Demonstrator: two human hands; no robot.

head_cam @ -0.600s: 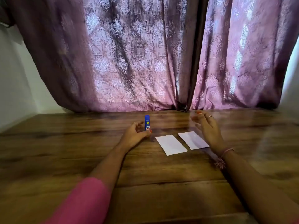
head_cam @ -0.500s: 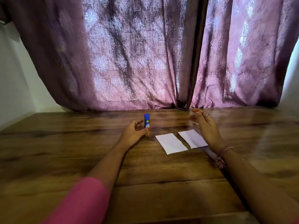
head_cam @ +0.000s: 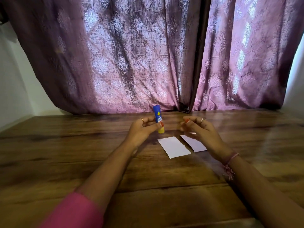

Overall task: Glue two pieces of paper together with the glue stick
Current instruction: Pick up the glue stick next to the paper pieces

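glue stick now off the table, in hand; nothing glued yet

lifted since the earlier frame: the glue stick was standing on the wooden table beside the left hand, now it's up in the air, roughly upright, tilted slightly. left hand pinches it low on the barrel, thumb across the label, fingers curled behind. blue cap looks to be on, yellow base pokes out below the thumb.

right hand has also come up and in toward the stick. fingers loosely curled, holding nothing, apart from the stick. it's motion-blurred, so exact finger pose is hard to call.

places relative to the glue stick:
- near paper piece: flat on the table, below and just right of the stick, fully visible.
- far paper piece: further right, beside the first with a narrow gap, partly hidden under the right hand.
- purple curtain: behind it, along the table's back edge.

progress, my read: early. done: stick picked up. left: uncap, probably with the right hand, spread glue on one piece, lay the other on it, press. papers look untouched and not overlapping.
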